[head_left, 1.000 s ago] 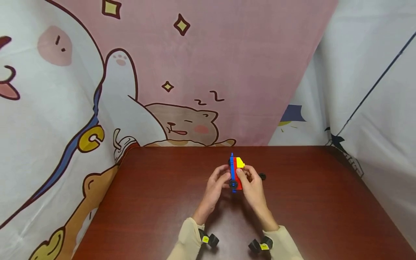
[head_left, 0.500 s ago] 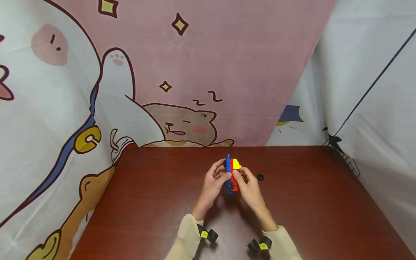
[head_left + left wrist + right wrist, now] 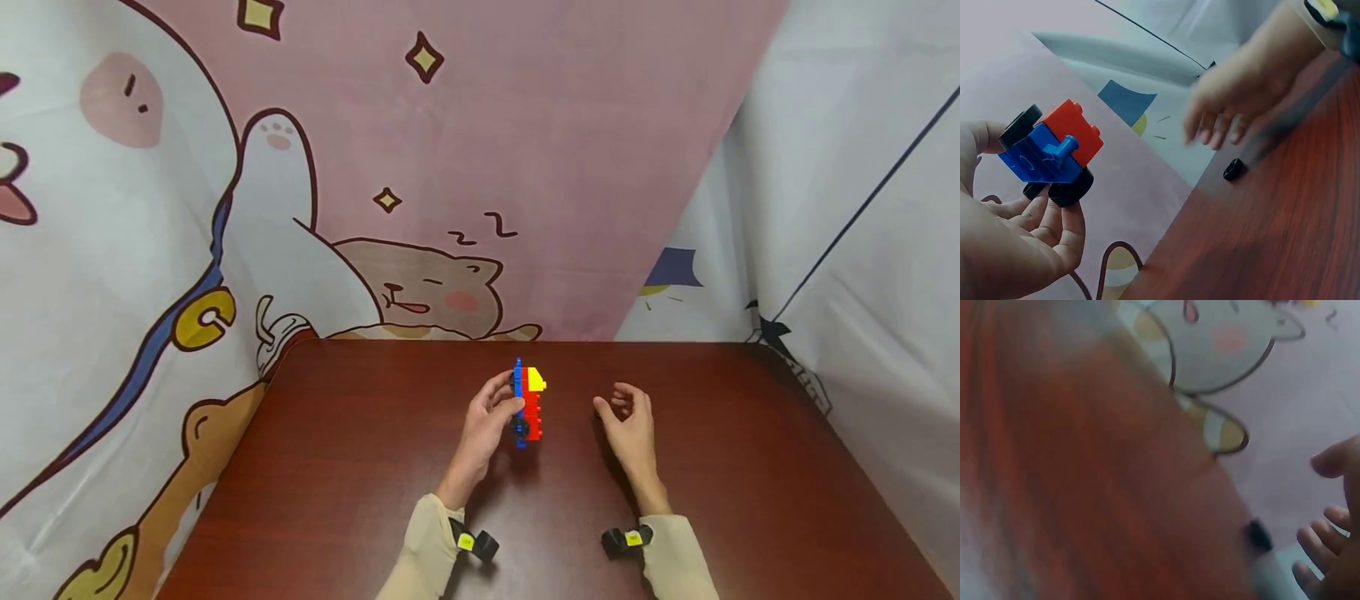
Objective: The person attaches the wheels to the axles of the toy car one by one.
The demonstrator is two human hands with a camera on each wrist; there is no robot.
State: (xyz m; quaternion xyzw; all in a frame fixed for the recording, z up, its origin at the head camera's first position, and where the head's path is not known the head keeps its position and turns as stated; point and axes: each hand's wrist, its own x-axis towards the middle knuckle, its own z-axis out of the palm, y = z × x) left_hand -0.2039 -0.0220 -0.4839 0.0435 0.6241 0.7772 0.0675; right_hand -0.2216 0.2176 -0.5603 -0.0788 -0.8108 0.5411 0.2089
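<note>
My left hand (image 3: 483,429) grips a toy block car (image 3: 532,408) above the table, thumb on one side and fingers on the other. The car has a blue base, red bricks, a yellow brick at its far end and black wheels (image 3: 1072,187). To the right, my right hand (image 3: 632,432) hovers over the table with loosely bent fingers and nothing between them. Close below it in the left wrist view, a loose black wheel (image 3: 1233,169) lies on the table. In the right wrist view this wheel (image 3: 1260,536) is blurred, near the fingertips; in the head view the hand mostly hides it.
The dark red-brown wooden table (image 3: 360,467) reaches back to a pink and white cloth (image 3: 585,167) printed with cartoon animals. A white cloth wall (image 3: 862,250) borders the right side. Each wrist wears a black camera (image 3: 476,543) on a strap.
My right hand has let go of the toy car and moved right to the loose wheel. The left hand still holds the car, shifted slightly left.
</note>
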